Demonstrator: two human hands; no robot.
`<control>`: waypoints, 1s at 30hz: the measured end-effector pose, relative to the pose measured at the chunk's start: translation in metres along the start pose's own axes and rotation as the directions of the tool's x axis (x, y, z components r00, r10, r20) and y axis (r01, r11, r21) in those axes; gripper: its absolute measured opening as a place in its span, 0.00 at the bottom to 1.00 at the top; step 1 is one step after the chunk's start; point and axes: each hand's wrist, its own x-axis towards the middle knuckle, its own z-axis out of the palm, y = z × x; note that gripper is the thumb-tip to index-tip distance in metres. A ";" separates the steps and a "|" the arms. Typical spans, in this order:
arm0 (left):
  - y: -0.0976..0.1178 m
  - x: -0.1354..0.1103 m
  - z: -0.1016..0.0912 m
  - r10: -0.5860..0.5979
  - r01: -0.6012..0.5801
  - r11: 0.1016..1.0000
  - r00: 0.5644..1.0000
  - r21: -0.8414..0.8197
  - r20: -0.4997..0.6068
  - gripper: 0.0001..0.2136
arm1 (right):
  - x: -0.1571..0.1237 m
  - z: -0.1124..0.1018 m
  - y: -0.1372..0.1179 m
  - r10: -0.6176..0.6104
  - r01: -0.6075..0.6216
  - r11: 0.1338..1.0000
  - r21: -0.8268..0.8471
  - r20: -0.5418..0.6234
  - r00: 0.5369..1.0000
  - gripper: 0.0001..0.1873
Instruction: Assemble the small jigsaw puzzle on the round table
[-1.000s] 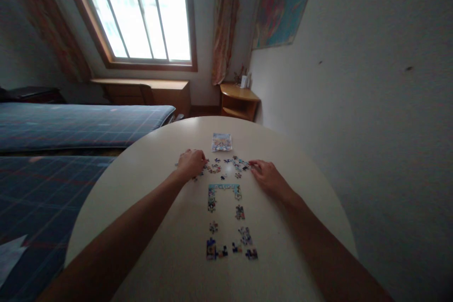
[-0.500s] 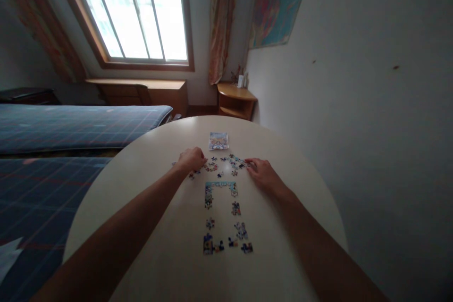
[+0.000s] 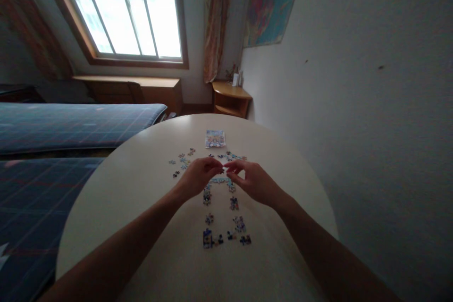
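My left hand (image 3: 198, 177) and my right hand (image 3: 249, 178) meet fingertip to fingertip over the table, just above the top of a jigsaw frame. Between the fingertips shows a small dark puzzle piece (image 3: 222, 171); my left thumb and fingers pinch at it. The right thumb and index finger curl around its other side; their exact contact is hard to make out. Below the hands, the joined top strip (image 3: 220, 180) is partly covered. Edge pieces (image 3: 234, 203) run down both sides, and joined corner pieces (image 3: 207, 239) lie nearest me.
Loose puzzle pieces (image 3: 184, 163) are scattered left of my hands, with another cluster (image 3: 233, 156) behind them. A small picture card (image 3: 215, 138) lies farther back on the round white table (image 3: 148, 245). A plaid mattress (image 3: 71, 125) stands left, a wall (image 3: 354, 127) right.
Both hands have come together from opposite sides to the middle, toward the top of the jigsaw frame. The loose pieces at left are now uncovered. The view has shifted slightly.
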 end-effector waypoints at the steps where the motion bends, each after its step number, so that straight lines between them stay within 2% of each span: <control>1: 0.003 -0.005 0.004 -0.016 0.018 0.992 1.000 -0.126 0.017 0.04 | -0.004 0.000 -0.005 0.008 -0.009 0.999 0.032 0.019 1.000 0.13; 3: 0.008 -0.012 0.011 -0.041 0.052 0.940 0.998 -0.337 0.041 0.03 | -0.014 0.001 -0.009 0.046 -0.048 0.994 0.096 0.020 0.999 0.12; 5: 0.010 -0.018 0.018 -0.051 0.069 0.887 0.997 -0.457 0.053 0.05 | -0.023 0.001 -0.009 0.096 -0.099 0.983 0.152 0.027 0.995 0.11; 9: 0.011 -0.028 0.029 -0.018 0.057 0.877 0.996 -0.478 0.086 0.07 | -0.041 0.004 -0.004 0.174 -0.191 0.962 0.195 0.100 0.980 0.16; 12: 0.014 -0.040 0.030 0.046 0.001 0.949 0.989 -0.314 0.142 0.06 | -0.055 0.005 -0.001 0.189 -0.215 0.954 0.207 0.139 0.972 0.16; 14: 0.021 -0.053 0.030 0.127 -0.121 0.991 0.985 -0.057 0.118 0.06 | -0.066 0.004 0.001 0.187 -0.217 0.954 0.206 0.158 0.970 0.13; 16: 0.032 -0.072 0.033 0.271 -0.296 0.934 0.952 0.199 0.144 0.04 | -0.077 0.002 0.003 0.186 -0.218 0.956 0.198 0.166 0.968 0.12; 18: 0.041 -0.095 0.037 0.412 -0.488 0.814 0.868 0.316 0.279 0.06 | -0.087 0.001 0.004 0.208 -0.237 0.952 0.194 0.160 0.965 0.10; 19: 0.045 -0.106 0.040 0.450 -0.545 0.759 0.835 0.357 0.317 0.07 | -0.092 0.001 0.005 0.227 -0.255 0.947 0.196 0.152 0.962 0.10; 22: 0.045 -0.134 0.047 0.466 -0.611 0.695 0.784 0.379 0.411 0.17 | -0.101 0.005 0.007 0.275 -0.301 0.923 0.241 0.136 0.952 0.09; 25: 0.032 -0.148 0.051 0.464 -0.640 0.665 0.758 0.384 0.459 0.26 | -0.107 0.012 0.009 0.283 -0.318 0.890 0.326 0.151 0.947 0.10; 30: 0.010 -0.154 0.058 0.518 -0.677 0.637 0.730 0.368 0.446 0.30 | -0.113 0.019 0.012 0.284 -0.302 0.922 0.244 0.105 0.953 0.08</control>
